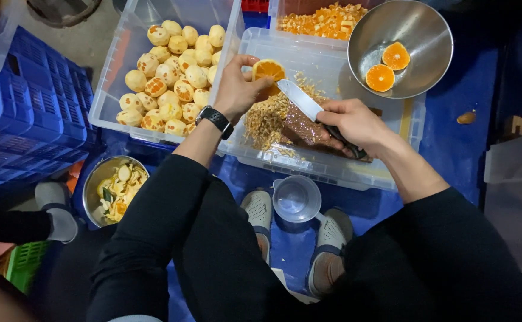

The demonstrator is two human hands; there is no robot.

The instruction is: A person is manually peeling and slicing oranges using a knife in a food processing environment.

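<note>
Right now the orange half [268,70] sits pinched, cut face up, in the left hand [236,89] over a clear bin [332,173]. Just beside it, the right hand [351,122] has its fingers wrapped round a knife [308,107]. Peeled oranges [171,77] fill the neighbouring tub [112,113]; a metal bowl [416,77] carries two halves.

orange fruit half [268,70], blue crate [28,113], silver bowl [416,27].

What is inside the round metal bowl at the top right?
The metal bowl holds two orange halves, cut faces up. The rest of its inside shows bare; nothing visible covers it.
</note>
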